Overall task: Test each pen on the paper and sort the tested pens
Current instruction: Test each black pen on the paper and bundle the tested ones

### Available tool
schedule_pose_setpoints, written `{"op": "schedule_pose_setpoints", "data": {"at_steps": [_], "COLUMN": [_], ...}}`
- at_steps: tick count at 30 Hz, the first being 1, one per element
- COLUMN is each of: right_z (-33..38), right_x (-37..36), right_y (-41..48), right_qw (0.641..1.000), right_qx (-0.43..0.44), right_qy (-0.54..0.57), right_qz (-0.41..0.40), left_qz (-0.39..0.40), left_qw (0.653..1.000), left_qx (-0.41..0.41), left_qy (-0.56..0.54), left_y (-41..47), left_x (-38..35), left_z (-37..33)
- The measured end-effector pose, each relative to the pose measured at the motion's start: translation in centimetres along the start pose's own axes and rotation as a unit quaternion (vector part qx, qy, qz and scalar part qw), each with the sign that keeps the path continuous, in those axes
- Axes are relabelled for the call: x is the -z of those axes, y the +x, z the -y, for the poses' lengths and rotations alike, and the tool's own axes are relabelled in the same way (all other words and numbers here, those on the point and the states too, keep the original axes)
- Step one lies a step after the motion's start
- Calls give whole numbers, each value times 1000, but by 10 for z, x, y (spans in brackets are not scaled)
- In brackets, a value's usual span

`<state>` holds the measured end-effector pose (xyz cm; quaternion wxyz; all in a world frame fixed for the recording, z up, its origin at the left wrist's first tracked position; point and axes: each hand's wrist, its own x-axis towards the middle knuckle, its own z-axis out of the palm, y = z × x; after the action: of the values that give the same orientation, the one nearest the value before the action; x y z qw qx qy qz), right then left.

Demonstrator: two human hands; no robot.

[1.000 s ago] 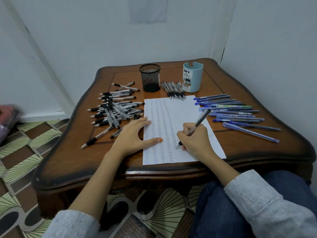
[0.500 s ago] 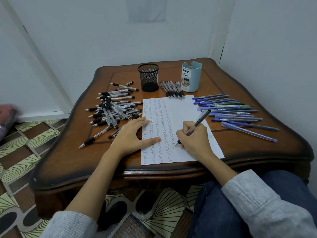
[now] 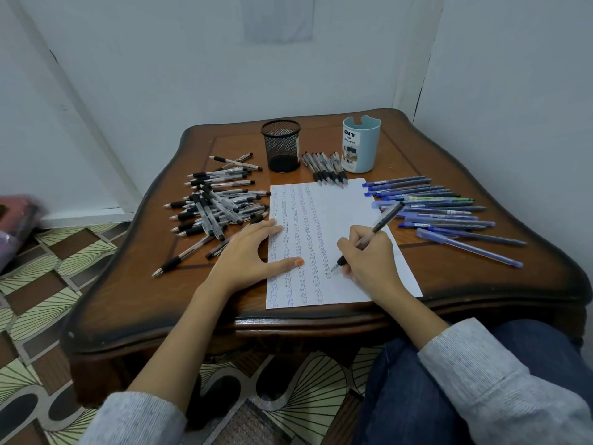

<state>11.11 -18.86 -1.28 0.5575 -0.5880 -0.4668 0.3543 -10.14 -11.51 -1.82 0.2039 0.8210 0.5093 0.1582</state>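
Right hand (image 3: 369,261) is clamped round a slim dark pen with black grip (image 3: 383,220), fingers curled in a writing hold. The pen's tip is down & touching the white sheet of paper (image 3: 349,207) approx mid-sheet, w/ the barrel tilted up toward the far right. Left hand (image 3: 247,252) lies flat, fingers straight & thumb spread apart, gripping nothing. Its fingertips & thumb rest on the sheet's left edge, while the palm rests on the brown wooden desk (image 3: 449,277). The thumbnail is orange.

The paper sits centre-near on the desk, its near edge just by the desk's near rim. The left half is filled w/ columns of small blue & dark test marks; the right half is blank.

Left of the paper is a loose heap of clear pens with black grips (image 3: 218,207), criss-crossed, the nearest ones just beside the left hand. Right of the paper is a row of blue pens (image 3: 442,208), roughly parallel, w/ the nearest one angled a bit apart from the rest.

On the far side stand a black wire-mesh cup (image 3: 281,146) & a light blue plastic organiser cup (image 3: 361,144) w/ a "DIY" label, both upright. Btwn them is a short row of grey pens with black grips (image 3: 325,168), near ends reaching the paper's far edge. Can't tell what's inside either cup.

Both forearms show grey sleeves (image 3: 500,370) pushed up.
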Motion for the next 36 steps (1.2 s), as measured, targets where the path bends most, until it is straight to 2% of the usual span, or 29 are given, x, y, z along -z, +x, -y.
{"op": "schedule_pose_setpoints", "data": {"at_steps": [4,12,19,26,29,31,34,36], "right_z": [9,8,6,10,19,23,26,28], "right_x": [3,3,2,2,7,12,16,15], "right_y": [0,-3,-2,4,22,42,76,99], "right_qw": [992,997,997,991,982,981,978,972], "right_qx": [-48,-1,1,-57,-117,-113,-40,-7], "right_qy": [111,64,54,75,26,-42,-182,-234], "right_qz": [26,48,50,99,147,153,91,39], "left_qz": [4,10,10,6,-1,-10,-10,-9], "left_qw": [1000,1000,1000,999,999,999,999,999], "left_qx": [3,10,15,21,15,12,7,4], "left_qy": [2,1,-4,-36,-37,-47,-53,-50], "left_y": [0,0,-1,-3,-3,-4,-4,-3], "left_x": [0,1,2,4,4,5,4,4], "left_z": [-1,-2,-4,-4,-5,-6,-4,0]}}
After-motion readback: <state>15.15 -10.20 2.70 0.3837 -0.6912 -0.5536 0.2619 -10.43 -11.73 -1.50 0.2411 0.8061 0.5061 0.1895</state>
